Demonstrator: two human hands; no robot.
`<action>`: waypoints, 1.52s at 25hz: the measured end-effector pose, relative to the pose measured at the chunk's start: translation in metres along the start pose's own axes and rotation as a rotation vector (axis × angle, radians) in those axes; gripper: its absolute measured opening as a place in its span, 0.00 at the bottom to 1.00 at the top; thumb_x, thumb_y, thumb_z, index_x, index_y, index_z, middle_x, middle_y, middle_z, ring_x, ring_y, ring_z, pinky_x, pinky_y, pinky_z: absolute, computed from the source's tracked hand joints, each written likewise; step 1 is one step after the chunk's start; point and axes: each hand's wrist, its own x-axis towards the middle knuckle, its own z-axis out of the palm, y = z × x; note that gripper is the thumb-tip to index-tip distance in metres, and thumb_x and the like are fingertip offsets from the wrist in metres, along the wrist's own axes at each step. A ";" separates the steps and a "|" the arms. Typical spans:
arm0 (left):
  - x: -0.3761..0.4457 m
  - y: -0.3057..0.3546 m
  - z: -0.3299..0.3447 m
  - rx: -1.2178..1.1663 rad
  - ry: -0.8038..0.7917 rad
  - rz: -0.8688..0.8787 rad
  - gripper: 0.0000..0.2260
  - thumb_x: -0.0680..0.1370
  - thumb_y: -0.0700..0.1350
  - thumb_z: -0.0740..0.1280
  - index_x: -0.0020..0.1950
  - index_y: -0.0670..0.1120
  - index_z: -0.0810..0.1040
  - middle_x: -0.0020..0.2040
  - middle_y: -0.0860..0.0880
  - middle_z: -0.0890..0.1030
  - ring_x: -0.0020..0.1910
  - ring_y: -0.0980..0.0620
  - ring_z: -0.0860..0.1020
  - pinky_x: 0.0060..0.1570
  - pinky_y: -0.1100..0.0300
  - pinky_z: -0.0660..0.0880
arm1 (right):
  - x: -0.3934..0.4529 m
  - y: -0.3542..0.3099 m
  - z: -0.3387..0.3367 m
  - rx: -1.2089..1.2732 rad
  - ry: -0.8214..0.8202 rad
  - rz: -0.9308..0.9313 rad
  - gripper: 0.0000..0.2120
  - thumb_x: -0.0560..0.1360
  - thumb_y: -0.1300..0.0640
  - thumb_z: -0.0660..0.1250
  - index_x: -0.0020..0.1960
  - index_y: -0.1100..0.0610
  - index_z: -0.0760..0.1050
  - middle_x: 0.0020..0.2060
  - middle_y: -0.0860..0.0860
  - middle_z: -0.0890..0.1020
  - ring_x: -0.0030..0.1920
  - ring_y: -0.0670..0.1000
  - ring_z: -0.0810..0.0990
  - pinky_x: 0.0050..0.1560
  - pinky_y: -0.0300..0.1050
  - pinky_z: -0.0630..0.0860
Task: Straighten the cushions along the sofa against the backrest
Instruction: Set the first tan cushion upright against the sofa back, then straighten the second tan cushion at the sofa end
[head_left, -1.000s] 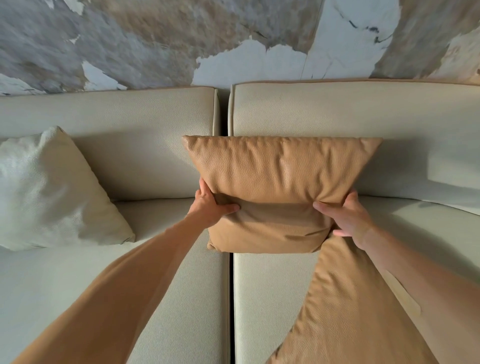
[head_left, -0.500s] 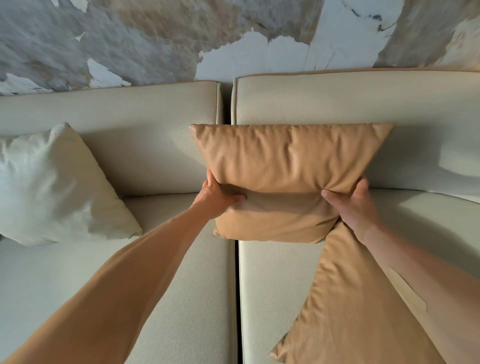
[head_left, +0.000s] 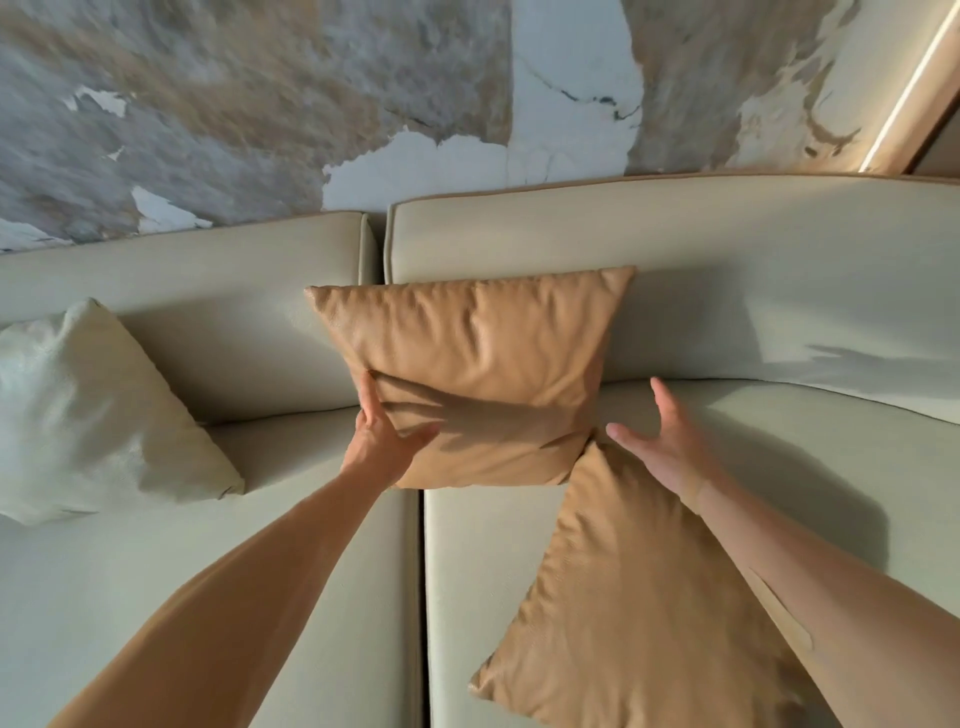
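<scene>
A tan leather cushion (head_left: 478, 364) leans upright against the cream backrest (head_left: 675, 270), over the gap between the two sofa sections. My left hand (head_left: 384, 441) grips its lower left edge, thumb on the front. My right hand (head_left: 665, 436) hovers just off the cushion's lower right corner, fingers spread and holding nothing. A second tan cushion (head_left: 639, 613) lies flat and askew on the right seat, partly under my right forearm. A cream cushion (head_left: 88, 410) leans against the backrest at the left.
The cream sofa seat (head_left: 322, 545) has a dark gap running down between its two sections. A marbled grey, brown and white wall (head_left: 311, 104) rises behind the backrest. A lit strip (head_left: 904, 88) runs diagonally at the top right.
My right hand has let go of the tan cushion and opened, moving off to the right. The cushion now sits further back against the backrest. The view has shifted right.
</scene>
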 end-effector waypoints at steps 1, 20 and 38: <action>-0.011 0.004 0.007 0.010 -0.009 0.017 0.52 0.71 0.58 0.73 0.78 0.54 0.35 0.79 0.43 0.54 0.74 0.40 0.63 0.64 0.45 0.70 | -0.007 0.008 -0.011 -0.032 -0.007 0.021 0.43 0.73 0.44 0.70 0.79 0.50 0.50 0.77 0.53 0.61 0.75 0.56 0.62 0.70 0.51 0.61; -0.082 0.019 0.215 0.191 -0.632 0.018 0.46 0.70 0.63 0.72 0.79 0.56 0.48 0.76 0.44 0.64 0.72 0.41 0.66 0.69 0.49 0.65 | -0.111 0.246 -0.014 0.252 0.148 0.722 0.60 0.60 0.26 0.69 0.79 0.52 0.46 0.79 0.55 0.53 0.77 0.59 0.57 0.74 0.62 0.55; -0.127 0.129 0.180 -0.159 -0.581 0.092 0.56 0.60 0.58 0.80 0.78 0.58 0.47 0.68 0.51 0.68 0.64 0.46 0.72 0.65 0.50 0.73 | -0.141 0.191 -0.139 0.658 0.222 0.581 0.50 0.62 0.49 0.81 0.74 0.47 0.54 0.58 0.49 0.71 0.59 0.57 0.72 0.55 0.56 0.68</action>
